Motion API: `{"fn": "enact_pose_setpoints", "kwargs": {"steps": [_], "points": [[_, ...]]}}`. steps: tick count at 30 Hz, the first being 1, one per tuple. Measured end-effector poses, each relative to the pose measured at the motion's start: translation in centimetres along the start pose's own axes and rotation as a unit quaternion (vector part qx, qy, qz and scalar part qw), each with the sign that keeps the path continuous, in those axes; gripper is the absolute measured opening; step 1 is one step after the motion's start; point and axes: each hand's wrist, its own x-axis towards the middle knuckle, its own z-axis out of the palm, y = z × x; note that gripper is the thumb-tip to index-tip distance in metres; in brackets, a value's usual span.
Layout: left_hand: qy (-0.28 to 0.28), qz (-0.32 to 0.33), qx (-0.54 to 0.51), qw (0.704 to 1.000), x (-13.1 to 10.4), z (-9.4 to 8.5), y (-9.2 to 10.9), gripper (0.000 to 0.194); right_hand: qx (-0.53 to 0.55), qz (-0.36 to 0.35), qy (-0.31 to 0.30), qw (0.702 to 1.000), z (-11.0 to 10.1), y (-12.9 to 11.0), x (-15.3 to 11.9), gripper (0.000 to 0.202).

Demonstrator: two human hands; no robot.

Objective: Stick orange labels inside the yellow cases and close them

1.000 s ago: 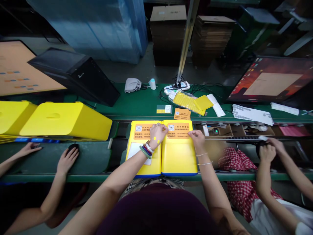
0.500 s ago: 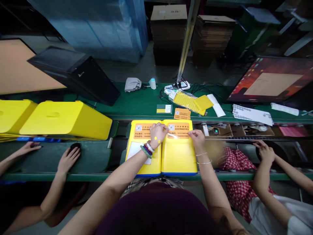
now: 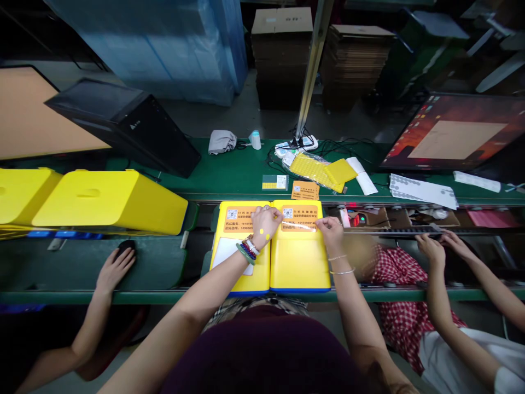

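Note:
Two yellow cases with blue edges lie side by side before me, the left case [image 3: 262, 257] and the right case [image 3: 301, 262]. Each carries an orange printed label with a QR code; the right label [image 3: 309, 210] is under my fingers. Between my hands stretches a clear, shiny strip [image 3: 299, 227] across that label's lower part. My left hand [image 3: 264, 224] pinches its left end, and my right hand [image 3: 331, 230] pinches its right end. Small yellow dots sit on the back of my left hand. A white rectangular sheet [image 3: 229, 256] lies on the left case.
Spare orange labels [image 3: 305, 190] and yellow sticker sheets [image 3: 314, 168] lie beyond the cases. At left, a co-worker's hand [image 3: 112, 268] rests on a mouse, near yellow cases [image 3: 106, 197]. Another co-worker's hands [image 3: 432, 249] work at right. A small lit device [image 3: 361, 219] sits in a tray.
My hands and the clear strip stay nearly still. The right co-worker's hands have moved apart. One hand of the left co-worker has left view. Red light now shows by the tray device.

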Motion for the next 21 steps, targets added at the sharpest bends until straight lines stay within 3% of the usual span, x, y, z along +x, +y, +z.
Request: {"fn": "enact_pose_setpoints", "kwargs": {"steps": [21], "points": [[0.016, 0.002, 0.01, 1.0, 0.1, 0.87, -0.45, 0.019, -0.005, -0.007, 0.009, 1.0, 0.02, -0.25, -0.07, 0.021]]}}
